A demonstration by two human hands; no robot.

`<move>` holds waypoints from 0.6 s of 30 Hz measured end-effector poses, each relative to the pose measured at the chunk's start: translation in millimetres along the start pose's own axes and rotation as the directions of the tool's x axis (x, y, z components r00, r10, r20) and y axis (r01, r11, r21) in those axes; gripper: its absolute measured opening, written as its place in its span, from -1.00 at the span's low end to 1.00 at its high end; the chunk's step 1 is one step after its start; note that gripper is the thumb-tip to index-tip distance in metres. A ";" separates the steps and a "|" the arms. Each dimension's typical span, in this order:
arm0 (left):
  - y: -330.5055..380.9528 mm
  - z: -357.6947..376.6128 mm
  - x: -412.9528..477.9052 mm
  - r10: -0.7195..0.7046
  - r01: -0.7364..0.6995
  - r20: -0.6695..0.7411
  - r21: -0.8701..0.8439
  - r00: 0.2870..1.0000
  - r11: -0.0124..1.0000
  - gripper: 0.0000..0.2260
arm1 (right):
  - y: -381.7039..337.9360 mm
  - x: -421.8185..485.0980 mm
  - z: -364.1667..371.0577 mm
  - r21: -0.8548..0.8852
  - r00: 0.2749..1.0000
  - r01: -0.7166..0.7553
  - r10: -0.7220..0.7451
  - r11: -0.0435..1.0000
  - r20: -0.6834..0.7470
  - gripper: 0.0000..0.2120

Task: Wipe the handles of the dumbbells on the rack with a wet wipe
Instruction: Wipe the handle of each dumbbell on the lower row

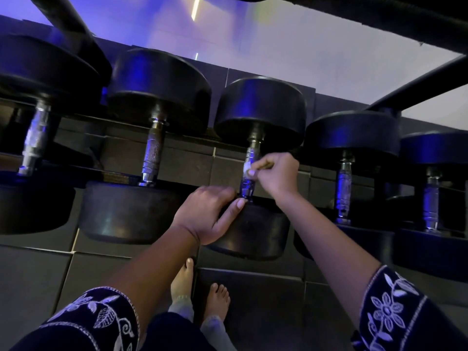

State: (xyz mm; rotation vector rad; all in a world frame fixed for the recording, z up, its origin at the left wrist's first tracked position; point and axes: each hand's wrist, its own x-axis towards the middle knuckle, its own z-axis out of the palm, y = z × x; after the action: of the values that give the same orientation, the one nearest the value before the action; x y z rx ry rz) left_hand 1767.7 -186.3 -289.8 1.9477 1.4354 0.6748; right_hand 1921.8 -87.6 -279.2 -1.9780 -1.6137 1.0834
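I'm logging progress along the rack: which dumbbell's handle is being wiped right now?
The middle dumbbell, third from the left, alone is touched: the right hand pinches the wipe on its handle, the left hand holds its near head.

Clearances about the hands. The right hand (276, 173), pinching a small white wet wipe (246, 171), occupies the slot between the far black round rubber head (260, 107) and the near black round rubber head (255, 231) of the middle dumbbell. These two heads close the slot ahead and behind. Right of this hand, open room extends to the right-neighbour knurled chrome handle (344, 183). The left hand (210, 214) grips the near head. Left of it, a similar gap reaches the left-neighbour knurled chrome handle (152, 158). Above both hands, a black steel rack tube (379, 21) crosses overhead. Beneath the forearms there is open space down to the dark tiled floor (38, 274).
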 end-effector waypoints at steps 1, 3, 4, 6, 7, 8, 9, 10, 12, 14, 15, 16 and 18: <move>0.0 0.3 0.0 0.001 -0.001 0.000 -0.003 1.000 1.000 -0.72 | -2.2 8.6 0.5 0.034 0.999 -0.016 0.017 0.999 -0.041 -0.89; 0.5 0.6 -0.6 0.006 -0.006 0.001 -0.013 1.000 1.000 -0.75 | -7.5 23.9 1.0 0.081 0.992 -0.038 0.047 0.996 -0.118 -0.90; 0.5 0.1 -0.4 0.008 -0.008 0.002 -0.008 1.000 1.000 -0.75 | -8.9 28.2 1.3 0.098 0.989 -0.050 0.062 0.994 -0.133 -0.89; 0.5 -0.2 -0.3 0.010 -0.010 0.004 0.003 1.000 1.000 -0.74 | -8.4 23.8 0.2 0.113 0.992 -0.067 0.079 0.991 -0.098 -0.89; 0.8 -0.3 -0.5 0.012 -0.012 0.003 0.002 1.000 1.000 -0.72 | -6.2 15.9 -1.2 0.106 0.995 -0.072 0.078 0.992 -0.058 -0.88; 0.6 -0.1 -0.3 0.013 -0.013 0.002 0.001 1.000 1.000 -0.68 | -0.9 6.9 -1.6 0.091 0.997 -0.075 0.077 0.993 -0.013 -0.87; 0.1 -0.1 0.1 0.013 -0.013 0.000 0.003 1.000 1.000 -0.64 | 4.2 -2.6 -2.7 0.083 0.996 -0.087 0.084 0.993 0.034 -0.85; -0.6 0.1 0.3 0.014 -0.014 0.000 0.004 1.000 1.000 -0.61 | 9.1 -9.3 -3.1 0.086 0.991 -0.112 0.105 0.990 0.079 -0.81; -0.6 -0.2 0.1 0.012 -0.012 -0.006 0.002 1.000 1.000 -0.62 | 12.7 -9.1 -3.7 0.136 0.976 -0.187 0.168 0.973 0.141 -0.74; -0.8 -0.4 0.9 0.013 -0.013 -0.002 0.001 1.000 1.000 -0.68 | 9.5 7.6 -3.6 0.286 0.960 -0.279 0.259 0.917 0.106 -0.71; -0.7 -0.3 0.7 0.015 -0.015 0.003 -0.003 1.000 1.000 -0.70 | 7.0 17.6 -3.6 0.386 0.949 -0.310 0.308 0.869 0.070 -0.70; -0.6 0.3 0.4 0.016 -0.016 0.006 -0.004 1.000 1.000 -0.70 | 4.8 25.6 -3.6 0.478 0.934 -0.335 0.352 0.812 0.056 -0.70; -0.7 1.0 0.3 0.015 -0.015 0.012 0.007 1.000 1.000 -0.70 | 5.1 27.3 -5.8 0.525 0.913 -0.393 0.391 0.755 0.120 -0.71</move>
State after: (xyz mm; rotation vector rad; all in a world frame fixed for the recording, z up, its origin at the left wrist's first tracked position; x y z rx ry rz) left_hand 1768.0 -186.0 -291.0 1.9668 1.4190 0.6654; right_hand 1930.9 -62.1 -288.0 -1.9356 -0.7528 1.4950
